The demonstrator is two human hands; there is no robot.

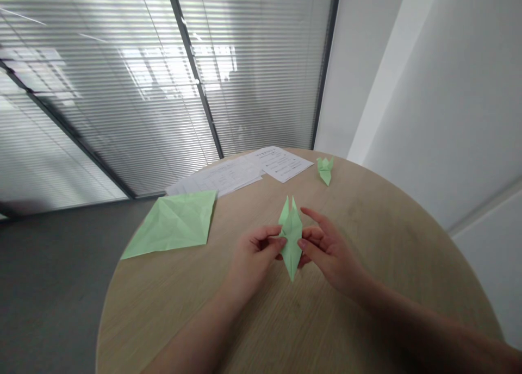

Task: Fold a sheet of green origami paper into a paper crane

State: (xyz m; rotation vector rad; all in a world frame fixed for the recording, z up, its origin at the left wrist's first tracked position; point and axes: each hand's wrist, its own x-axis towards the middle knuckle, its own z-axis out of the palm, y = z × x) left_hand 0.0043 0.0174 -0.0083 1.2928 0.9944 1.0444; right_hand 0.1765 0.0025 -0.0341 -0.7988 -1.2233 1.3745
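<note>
A light green folded paper [291, 238], shaped like a long diamond with two narrow points at its far end, is held between both hands above the table. My left hand [258, 257] pinches its left edge between thumb and fingers. On the right edge, the thumb and fingers of my right hand [328, 254] grip the paper, while the index finger stretches out beside its upper part. The fingers behind the paper are partly hidden. The single point of the paper faces toward me.
The round wooden table [367, 227] carries a creased green paper sheet [179, 222] at the left. Printed white sheets [232, 173] lie overlapping along the far edge. A small green origami figure [325, 170] sits at the back right. Beyond are blinds [265, 64] and a white wall [460, 91].
</note>
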